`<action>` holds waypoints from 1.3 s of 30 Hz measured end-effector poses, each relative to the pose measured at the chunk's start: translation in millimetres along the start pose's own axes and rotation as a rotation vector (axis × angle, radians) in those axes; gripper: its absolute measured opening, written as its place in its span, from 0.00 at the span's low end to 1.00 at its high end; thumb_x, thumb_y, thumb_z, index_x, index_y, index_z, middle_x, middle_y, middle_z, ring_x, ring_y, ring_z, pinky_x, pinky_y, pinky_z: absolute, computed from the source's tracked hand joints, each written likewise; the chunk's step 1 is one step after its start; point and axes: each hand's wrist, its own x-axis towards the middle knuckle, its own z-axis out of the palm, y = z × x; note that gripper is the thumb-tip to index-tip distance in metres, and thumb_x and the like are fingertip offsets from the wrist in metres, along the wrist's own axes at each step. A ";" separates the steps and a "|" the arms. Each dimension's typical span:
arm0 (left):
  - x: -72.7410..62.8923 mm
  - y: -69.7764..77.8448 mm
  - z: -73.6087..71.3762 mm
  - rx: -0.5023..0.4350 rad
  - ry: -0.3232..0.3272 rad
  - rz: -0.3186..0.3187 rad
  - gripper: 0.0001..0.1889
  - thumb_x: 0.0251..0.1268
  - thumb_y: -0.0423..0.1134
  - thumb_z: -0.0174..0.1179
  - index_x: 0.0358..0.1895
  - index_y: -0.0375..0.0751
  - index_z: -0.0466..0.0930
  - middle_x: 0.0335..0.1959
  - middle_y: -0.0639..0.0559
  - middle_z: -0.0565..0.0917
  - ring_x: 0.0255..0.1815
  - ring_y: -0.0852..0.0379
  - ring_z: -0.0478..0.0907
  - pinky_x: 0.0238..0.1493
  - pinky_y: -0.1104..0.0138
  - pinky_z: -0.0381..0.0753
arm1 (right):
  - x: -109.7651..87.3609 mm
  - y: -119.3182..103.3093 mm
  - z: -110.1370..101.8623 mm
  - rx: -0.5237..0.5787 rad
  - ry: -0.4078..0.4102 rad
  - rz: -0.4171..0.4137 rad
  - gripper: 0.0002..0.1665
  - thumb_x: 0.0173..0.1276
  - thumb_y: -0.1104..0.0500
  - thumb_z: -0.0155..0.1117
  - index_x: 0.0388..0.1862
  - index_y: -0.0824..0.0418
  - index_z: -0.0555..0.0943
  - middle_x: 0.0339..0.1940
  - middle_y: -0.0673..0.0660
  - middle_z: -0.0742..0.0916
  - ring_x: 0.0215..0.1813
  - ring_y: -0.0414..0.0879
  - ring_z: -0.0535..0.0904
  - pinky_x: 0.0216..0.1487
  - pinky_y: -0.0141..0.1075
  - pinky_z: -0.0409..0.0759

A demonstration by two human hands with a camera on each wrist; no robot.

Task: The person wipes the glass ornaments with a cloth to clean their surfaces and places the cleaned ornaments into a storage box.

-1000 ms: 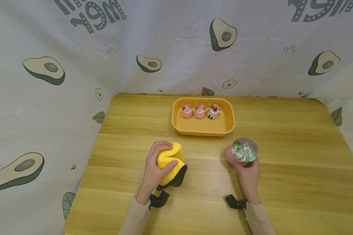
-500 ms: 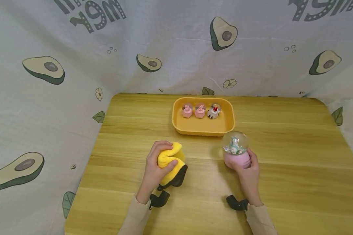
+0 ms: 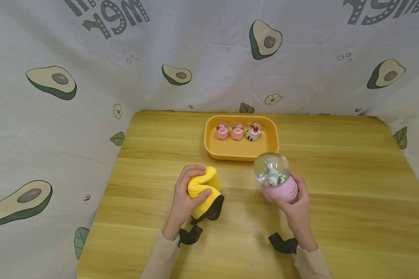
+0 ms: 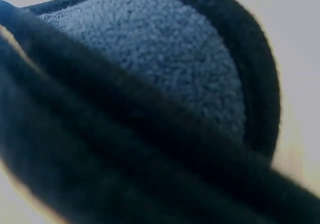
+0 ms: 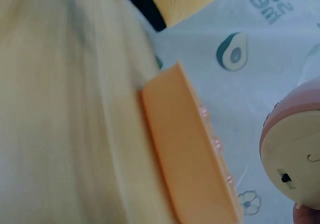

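Note:
My left hand (image 3: pixel 188 193) grips a folded yellow cloth (image 3: pixel 202 186) with a dark edge. Up close in the left wrist view, the cloth (image 4: pixel 180 58) shows a grey fuzzy side with a black border. My right hand (image 3: pixel 298 207) holds a snow globe (image 3: pixel 281 190) by its pink base, tilted a little to the left. Inside the clear dome is a small white and teal figure among flowers. The right wrist view shows the underside of the snow globe (image 5: pixel 300 154), pale with a small black switch; it appears off the table.
Behind the hands stands a yellow-orange tray (image 3: pixel 230 151) with three small globes (image 3: pixel 238 131) lined up inside. The wooden table (image 3: pixel 153 147) meets a white curtain (image 3: pixel 209 77) with an avocado print. Black wrist camera mounts (image 3: pixel 283 244) jut inward from both wrists.
The snow globe has turned from dome toward the camera to nearly upright, then leaned left and come nearer the camera. The left hand and cloth have shifted only slightly.

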 end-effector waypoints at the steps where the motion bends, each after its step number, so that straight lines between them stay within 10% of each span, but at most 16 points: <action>1: 1.0 0.5 0.6 -0.010 0.000 0.006 0.23 0.56 0.42 0.69 0.50 0.33 0.74 0.52 0.36 0.74 0.54 0.45 0.71 0.58 0.61 0.71 | -0.8 -3.2 1.3 0.027 -0.012 -0.016 0.43 0.43 0.86 0.59 0.59 0.59 0.72 0.55 0.53 0.74 0.54 0.46 0.67 0.47 0.25 0.73; 27: 18.0 19.3 21.8 -0.201 0.038 0.033 0.33 0.58 0.56 0.65 0.54 0.30 0.68 0.56 0.41 0.71 0.58 0.42 0.68 0.59 0.59 0.71 | -2.3 -23.8 27.7 0.001 -0.397 -0.481 0.47 0.28 0.79 0.73 0.55 0.81 0.68 0.57 0.66 0.76 0.61 0.52 0.68 0.55 0.32 0.71; 39: 19.0 26.0 27.4 -0.259 0.001 0.049 0.38 0.59 0.59 0.62 0.57 0.28 0.63 0.60 0.39 0.69 0.62 0.41 0.66 0.62 0.58 0.68 | 0.2 -35.0 34.2 -0.309 -0.385 -0.730 0.43 0.51 0.39 0.71 0.51 0.73 0.76 0.53 0.65 0.80 0.58 0.50 0.69 0.55 0.33 0.68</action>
